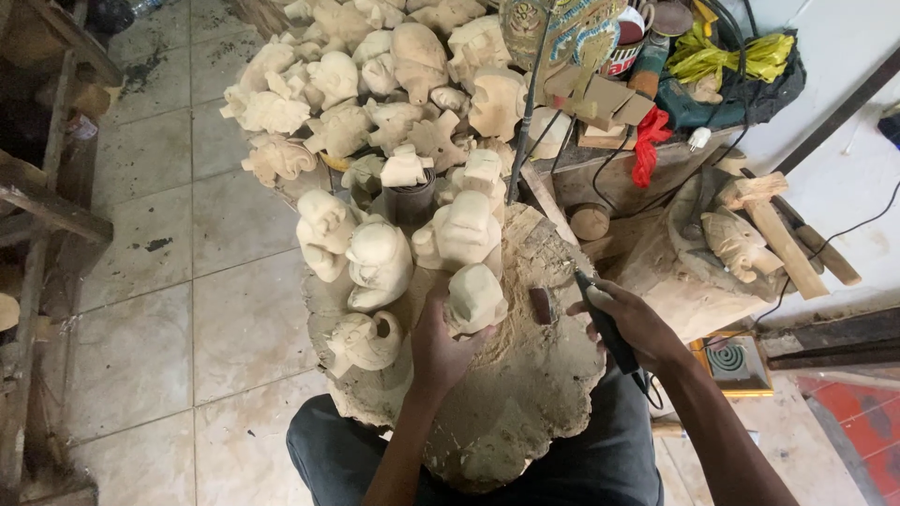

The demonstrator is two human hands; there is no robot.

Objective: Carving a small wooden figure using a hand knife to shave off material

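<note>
Pale unfinished wood carving [474, 298] is sitting near the middle of the sawdust-covered stump block [525, 394], with the left hand [441, 349] closing firmly around its base. Right hand [630, 323] is wrapping fully around a black corded rotary tool [605, 323], poised just beside it. Many rough-shaped figures [375, 84] are piling up beyond the far edge, suggesting shaping is done and finer detailing remains.

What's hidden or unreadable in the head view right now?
- Tip of the black corded rotary tool: too small and dark to tell its bit.
- Underside of the pale carved wooden figure: covered by the left hand.
- Right hand grip: fingers wrap behind the tool.
- Person's legs: cut off by the bottom edge.
</note>
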